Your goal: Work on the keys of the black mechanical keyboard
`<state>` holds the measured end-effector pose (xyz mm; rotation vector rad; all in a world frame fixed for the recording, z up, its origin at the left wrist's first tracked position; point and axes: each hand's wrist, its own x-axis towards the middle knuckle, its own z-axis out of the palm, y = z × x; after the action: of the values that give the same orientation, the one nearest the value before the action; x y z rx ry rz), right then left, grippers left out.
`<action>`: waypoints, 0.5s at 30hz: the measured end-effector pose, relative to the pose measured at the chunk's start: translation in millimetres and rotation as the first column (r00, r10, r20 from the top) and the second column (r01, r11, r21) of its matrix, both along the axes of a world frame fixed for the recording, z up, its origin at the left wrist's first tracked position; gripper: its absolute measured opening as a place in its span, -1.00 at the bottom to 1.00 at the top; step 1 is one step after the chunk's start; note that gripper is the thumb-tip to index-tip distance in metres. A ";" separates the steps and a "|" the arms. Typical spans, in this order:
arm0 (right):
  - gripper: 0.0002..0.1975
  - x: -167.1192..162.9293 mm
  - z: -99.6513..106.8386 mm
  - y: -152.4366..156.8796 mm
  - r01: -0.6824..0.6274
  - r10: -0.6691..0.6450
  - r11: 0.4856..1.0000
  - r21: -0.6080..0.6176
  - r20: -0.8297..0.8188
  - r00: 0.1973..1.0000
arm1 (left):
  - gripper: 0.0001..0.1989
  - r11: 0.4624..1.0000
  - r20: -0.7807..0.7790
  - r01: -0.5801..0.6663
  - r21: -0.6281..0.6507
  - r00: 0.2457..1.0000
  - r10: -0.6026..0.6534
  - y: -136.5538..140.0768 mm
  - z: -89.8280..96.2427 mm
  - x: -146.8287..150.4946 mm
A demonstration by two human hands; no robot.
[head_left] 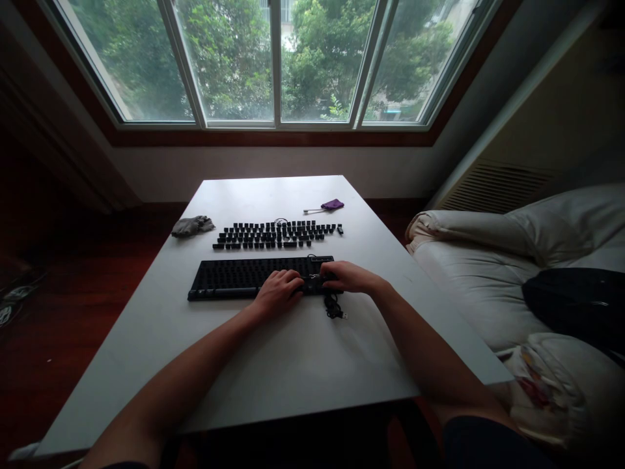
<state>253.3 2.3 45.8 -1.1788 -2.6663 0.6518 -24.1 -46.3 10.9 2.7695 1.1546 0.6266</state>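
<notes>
A black keyboard (234,277) lies on the white table, and most of its keycaps are off. My left hand (280,290) rests on its front right part, palm down, fingers laid over the edge and keys. At the keyboard's right end, my right hand (344,277) is closed in a pinch around a small keycap puller (314,277) with thin shiny wires. The wires point left, close to my left fingertips; their tips are too small to make out. Behind the keyboard, loose black keycaps (261,236) stand in rows.
The white table (234,365) carries a crumpled grey cloth (192,226) at left and a purple pouch (333,204) with a thin stick beside it at the back. A coiled USB cable (334,306) lies before the keyboard. A pale sofa (463,280) stands at right.
</notes>
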 end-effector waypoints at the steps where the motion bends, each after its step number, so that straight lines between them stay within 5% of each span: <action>1: -0.79 0.1 0.2 -0.3 0.007 -0.007 1.000 0.006 0.010 1.000 | -0.77 1.000 -0.002 0.001 0.002 1.000 -0.001 0.0 0.0 0.4; 15: -0.87 -5.2 3.6 -5.6 0.015 -0.023 0.994 0.107 0.069 0.997 | -0.76 0.999 -0.033 0.006 0.039 0.999 -0.005 0.9 -2.2 3.6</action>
<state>248.1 -3.3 49.4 -1.2184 -2.7058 0.4664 -20.6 -45.5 8.7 2.8246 1.1529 0.6123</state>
